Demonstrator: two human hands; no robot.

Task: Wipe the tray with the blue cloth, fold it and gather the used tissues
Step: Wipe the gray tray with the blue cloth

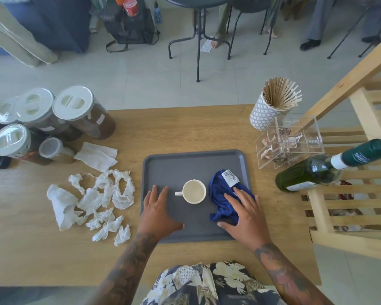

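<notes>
Tray (174, 166) on tabletop (185, 128), mug (194, 191) at centre. Right hand (246, 216) flat, fingers spread, pressing blue cloth (221, 194) onto tray's right side. Left hand (156, 212) open, flat on tray. Crumpled tissues (97, 199) left of tray.

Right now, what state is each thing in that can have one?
tray: flat on table, left hand pressing it
blue cloth: bunched on tray under right hand, label showing
mug: upright on tray, looks empty
tissues: crumpled, scattered on table left of tray
jars: lids on
green bottle: capped
stick holder: full
</notes>
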